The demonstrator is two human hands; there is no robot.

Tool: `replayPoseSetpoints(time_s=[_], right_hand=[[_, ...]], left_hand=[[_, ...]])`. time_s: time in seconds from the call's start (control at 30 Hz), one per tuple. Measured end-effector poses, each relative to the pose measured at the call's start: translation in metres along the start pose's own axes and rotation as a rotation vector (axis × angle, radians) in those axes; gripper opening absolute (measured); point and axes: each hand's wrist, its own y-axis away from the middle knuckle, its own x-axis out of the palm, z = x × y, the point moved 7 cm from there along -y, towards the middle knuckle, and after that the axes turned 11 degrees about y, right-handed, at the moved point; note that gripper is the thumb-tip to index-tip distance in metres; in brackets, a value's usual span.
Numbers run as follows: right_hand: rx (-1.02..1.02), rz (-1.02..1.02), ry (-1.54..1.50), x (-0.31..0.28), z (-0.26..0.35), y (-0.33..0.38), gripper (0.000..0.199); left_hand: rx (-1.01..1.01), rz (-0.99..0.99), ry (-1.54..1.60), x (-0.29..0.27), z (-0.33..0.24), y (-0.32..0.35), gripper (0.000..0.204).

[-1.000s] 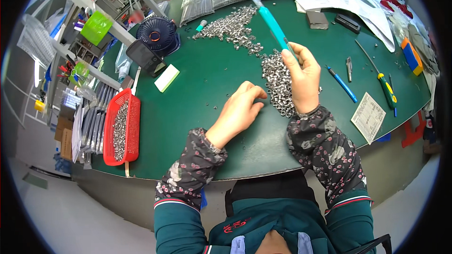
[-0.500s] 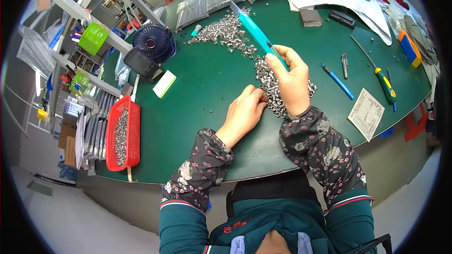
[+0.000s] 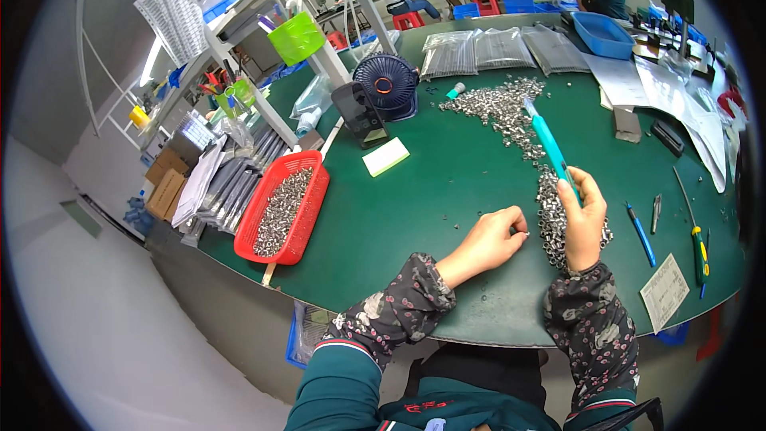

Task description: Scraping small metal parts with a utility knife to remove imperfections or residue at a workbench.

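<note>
My right hand [image 3: 586,219] is closed around a teal box-cutter knife [image 3: 547,144], its blade end pointing away from me toward the scattered metal parts. Under and beside that hand lies a near pile of small silvery metal rings [image 3: 552,227]. My left hand [image 3: 491,243] is a little left of this pile, just over the table, thumb and fingers pinched together. A tiny bright piece of metal shows at its fingertips; its exact shape is too small to tell. Farther off, a wider heap of small metal parts [image 3: 499,108] spreads over the green table [image 3: 415,223].
A red basket [image 3: 307,223] of metal parts stands at the left. Beyond it are a phone [image 3: 359,116], a dark fan [image 3: 385,84] and a pale sticky-note pad [image 3: 386,157]. To the right lie a blue pen [image 3: 641,234], a screwdriver [image 3: 699,255] and a printed card [image 3: 665,291].
The view has swung left, so the table sits farther right in the picture. My left hand has drawn away from the near pile's edge. My right hand keeps the knife.
</note>
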Motion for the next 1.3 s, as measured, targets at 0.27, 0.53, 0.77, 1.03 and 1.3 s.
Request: replayPoseSetpoints(time_s=[0.27,0.53,0.77,1.03,1.3], right_hand=[[-0.042,0.149,0.176,0.013,0.004,0.007,0.024],[-0.365,0.328,0.496,0.043,0.025,0.030,0.024],[-0.292,0.446,0.545,0.052,0.018,0.038,0.029],[-0.281,0.463,0.534,0.053,0.014,0.038,0.027],[-0.228,0.567,0.484,0.058,0.011,0.039,0.025]], left_hand=[[-0.116,-0.176,0.475,-0.056,0.023,0.018,0.016],[-0.179,-0.402,1.053,-0.110,0.077,0.036,0.011],[-0.131,-0.346,1.100,-0.112,0.075,0.033,0.012],[-0.151,-0.329,1.098,-0.108,0.075,0.033,0.012],[-0.131,-0.324,1.128,-0.110,0.078,0.031,0.012]])
